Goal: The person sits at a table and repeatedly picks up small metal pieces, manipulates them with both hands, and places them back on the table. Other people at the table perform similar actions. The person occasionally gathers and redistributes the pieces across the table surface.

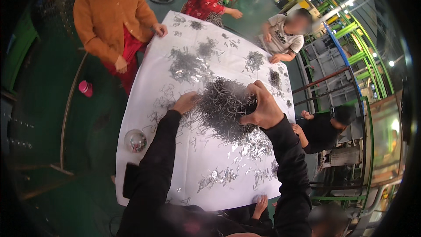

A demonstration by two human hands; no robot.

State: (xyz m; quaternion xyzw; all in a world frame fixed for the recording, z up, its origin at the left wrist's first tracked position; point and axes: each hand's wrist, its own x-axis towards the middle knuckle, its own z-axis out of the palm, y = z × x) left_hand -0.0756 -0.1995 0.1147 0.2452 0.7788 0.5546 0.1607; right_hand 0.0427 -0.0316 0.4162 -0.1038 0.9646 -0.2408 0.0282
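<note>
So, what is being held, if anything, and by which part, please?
The right hand grips the heap of metal hooks by its right side; for the left hand, I cannot tell.

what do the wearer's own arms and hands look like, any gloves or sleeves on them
Both arms are in plain black long sleeves that reach about to the wrists. The left hand and right hand are bare, with no gloves. No cables or markings can be made out on either arm.

A white worktop [150, 68] bears metal hooks [221, 107] heaped mid-surface, shiny strips [255, 148] at four o'clock, a clear container [135, 141] at eight.
</note>
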